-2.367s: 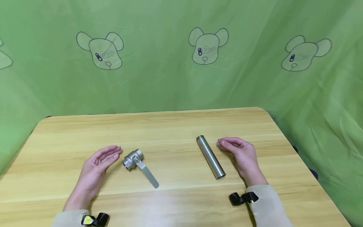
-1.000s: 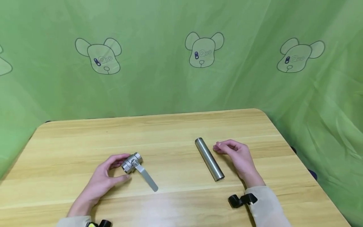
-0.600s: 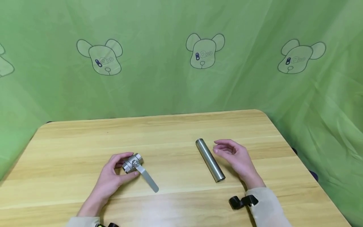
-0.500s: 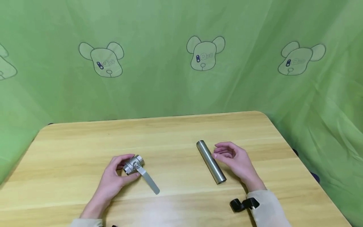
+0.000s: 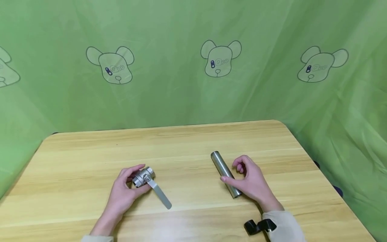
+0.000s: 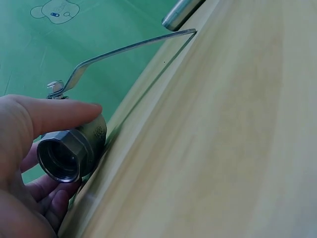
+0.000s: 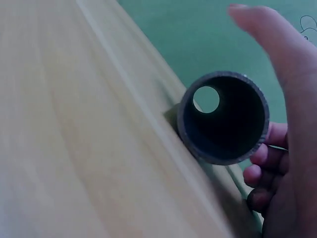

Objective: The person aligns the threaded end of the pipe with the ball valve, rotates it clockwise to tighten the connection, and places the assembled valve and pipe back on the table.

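Note:
A steel ball valve [image 5: 140,178] with a long flat lever [image 5: 161,195] rests on the table, left of the middle. My left hand [image 5: 120,193] holds its body, thumb on the near side and fingers on the far side. The left wrist view shows the valve's hollow end [image 6: 62,161] between thumb and fingers. A metal pipe [image 5: 220,164] lies slantwise to the right. Over it reaches the thumb of my right hand [image 5: 254,181], with the fingers bent beside it. In the right wrist view the thumb stands apart above the hollow pipe [image 7: 223,136]; the fingers are close to its side.
The wooden table [image 5: 187,148] has rounded far corners. Behind it and at its sides hangs a green cloth [image 5: 169,84] printed with bear heads. A black camera mount [image 5: 259,227] sits on the right sleeve.
My left hand has moved right and taken hold of the valve between thumb and fingers. My right hand has opened from pinched fingertips, and its thumb has come over the pipe.

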The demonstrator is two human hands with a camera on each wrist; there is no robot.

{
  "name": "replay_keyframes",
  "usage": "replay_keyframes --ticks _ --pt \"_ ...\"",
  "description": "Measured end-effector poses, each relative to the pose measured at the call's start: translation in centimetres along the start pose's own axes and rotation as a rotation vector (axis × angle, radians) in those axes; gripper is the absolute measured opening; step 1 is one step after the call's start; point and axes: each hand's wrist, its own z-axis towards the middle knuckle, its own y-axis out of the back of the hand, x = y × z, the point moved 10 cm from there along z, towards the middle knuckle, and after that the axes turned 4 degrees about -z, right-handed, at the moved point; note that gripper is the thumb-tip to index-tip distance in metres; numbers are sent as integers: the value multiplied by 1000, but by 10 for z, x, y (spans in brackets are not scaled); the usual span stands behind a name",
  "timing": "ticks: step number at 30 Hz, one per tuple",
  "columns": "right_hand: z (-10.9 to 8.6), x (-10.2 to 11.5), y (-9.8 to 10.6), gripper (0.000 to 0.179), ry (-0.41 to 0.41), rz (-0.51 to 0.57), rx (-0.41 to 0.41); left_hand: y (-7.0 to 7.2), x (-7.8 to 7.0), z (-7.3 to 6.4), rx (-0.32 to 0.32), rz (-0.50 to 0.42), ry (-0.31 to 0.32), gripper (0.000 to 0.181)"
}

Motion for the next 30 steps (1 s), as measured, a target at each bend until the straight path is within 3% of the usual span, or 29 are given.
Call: replay_keyframes --ticks 13,25,30 --pt "-9 4 -8 70 27 -90 79 -1 0 1 -18 10 18 73" --pt "-11 15 -5 54 172 -95 52 3 4 1 -57 -25 43 71" --pt "-10 10 -4 49 114 -56 43 7 5 0 -78 9 50 61"
